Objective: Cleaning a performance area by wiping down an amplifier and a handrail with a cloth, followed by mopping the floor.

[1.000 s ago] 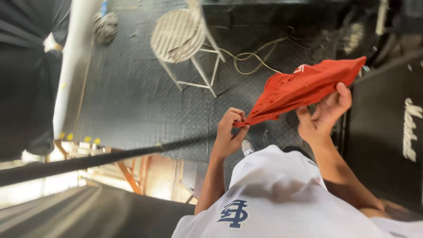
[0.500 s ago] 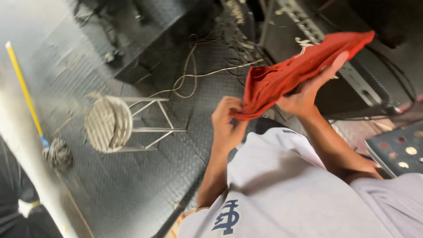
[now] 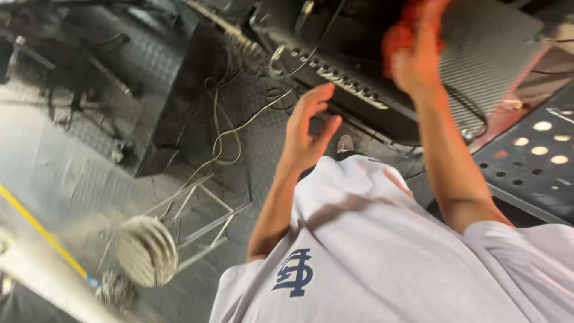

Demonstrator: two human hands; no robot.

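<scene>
My right hand (image 3: 418, 57) is raised near the top of the view, closed around a bunched red cloth (image 3: 399, 27) that is blurred by motion. Lower and to the left, my left hand (image 3: 308, 131) hangs free with its fingers spread, holding nothing and apart from the cloth. Both hands are above a black amplifier (image 3: 382, 78) with a row of knobs along its front. My white shirt (image 3: 371, 251) fills the bottom of the view.
A white wire stool (image 3: 156, 242) stands at lower left on the dark diamond-plate floor (image 3: 251, 137). Loose cables (image 3: 224, 134) trail across the floor. A perforated metal panel (image 3: 538, 149) is at right. A yellow-handled mop (image 3: 89, 278) lies at the bottom left.
My left hand has let go of the red cloth and opened. My right hand has bunched the cloth and lifted it higher. The view has swung toward the amplifier.
</scene>
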